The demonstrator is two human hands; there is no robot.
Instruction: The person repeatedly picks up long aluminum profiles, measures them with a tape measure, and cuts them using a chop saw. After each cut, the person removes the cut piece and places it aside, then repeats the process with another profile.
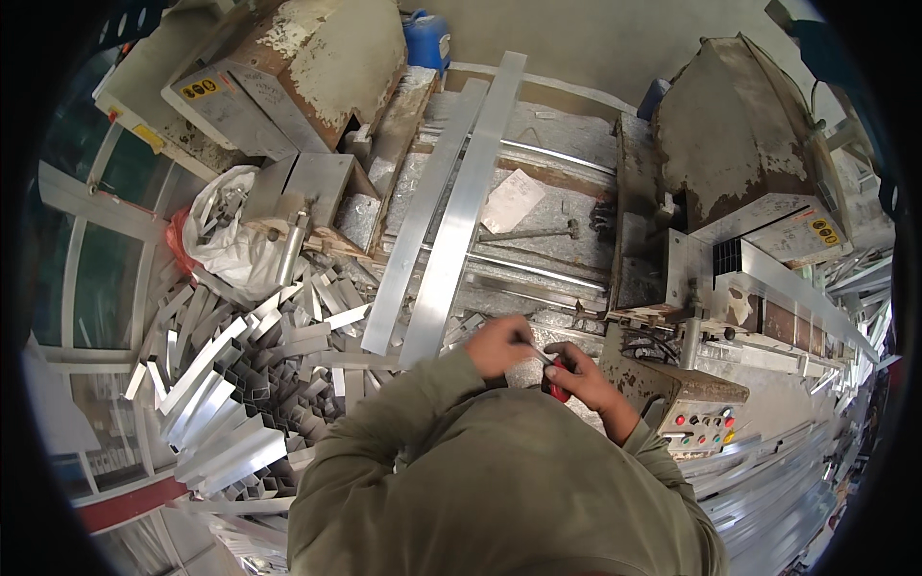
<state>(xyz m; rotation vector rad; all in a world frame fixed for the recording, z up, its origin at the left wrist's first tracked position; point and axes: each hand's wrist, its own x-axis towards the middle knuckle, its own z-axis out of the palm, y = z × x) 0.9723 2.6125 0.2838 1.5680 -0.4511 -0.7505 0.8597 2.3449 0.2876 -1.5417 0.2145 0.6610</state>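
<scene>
My right hand (589, 378) is closed around a small red and black tape measure (556, 384), mostly covered by the fingers. A thin pale strip runs from it toward my left hand (499, 347), whose fingers are pinched at its end. Both hands are close together in front of my chest. Just beyond and left of them, two long flat aluminium bars (465, 209) lie side by side, slanting away across the machine bed (567, 154).
Cut aluminium tube offcuts (240, 384) heap up at left beside a white sack (230, 230). Two worn machine heads (336, 58) (744, 144) flank the bed. A hammer (547, 232) and paper sheet (514, 200) lie on it. A button panel (699, 428) stands right.
</scene>
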